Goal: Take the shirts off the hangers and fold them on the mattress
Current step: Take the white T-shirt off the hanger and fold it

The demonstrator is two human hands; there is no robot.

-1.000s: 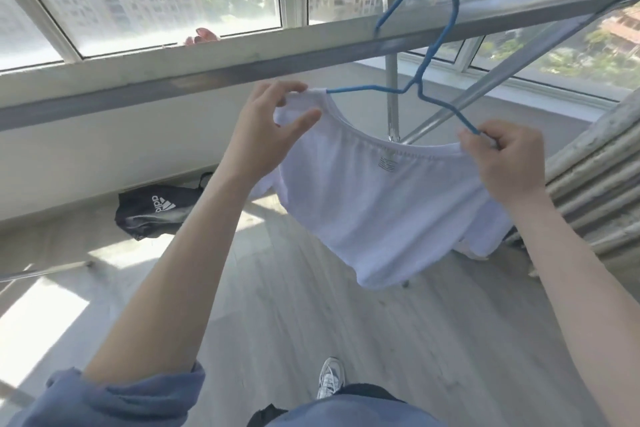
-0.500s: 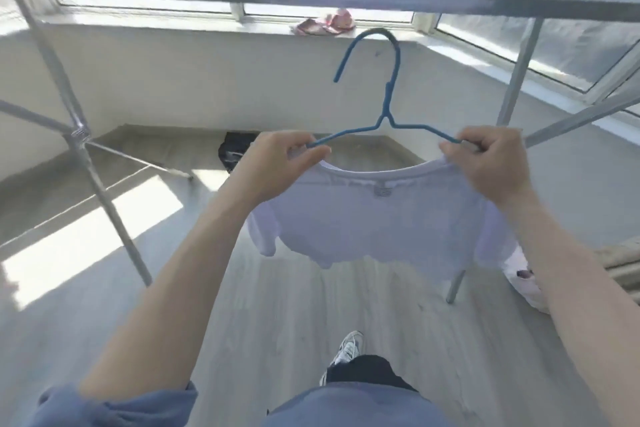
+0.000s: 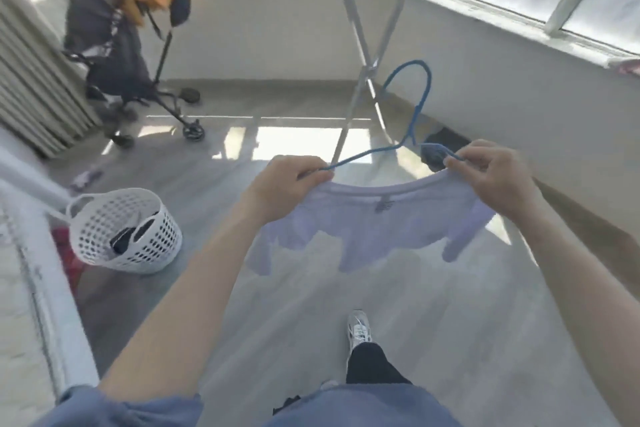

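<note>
— Shirt (image 3: 374, 218), pale lilac, hangs in mid-air in front of the person, above the grey floor (image 3: 450, 305). Where is it held?

— At both shoulders. The left hand (image 3: 287, 180) has its fingers closed around the left shoulder of the shirt together with the end of the blue hanger (image 3: 412, 114). The right hand (image 3: 495, 180) pinches the right shoulder and the other hanger end between thumb and fingers.

— Is the hanger on the rail?

— No, its hook stands free in the air, upright, above the neckline. The shirt is on the hanger, its body and sleeves drooping below the hands.

— What lies around?

— A white perforated basket (image 3: 124, 232) tilts on the floor to the left, dark cloth inside it, just beside the edge of a white mattress (image 3: 20, 305). Farther back stands a dark stroller (image 3: 114, 52) with an orange cloth on top. Metal legs of a drying rack (image 3: 360, 62) cross behind the hanger. One white sneaker (image 3: 360, 329) shows below.
</note>
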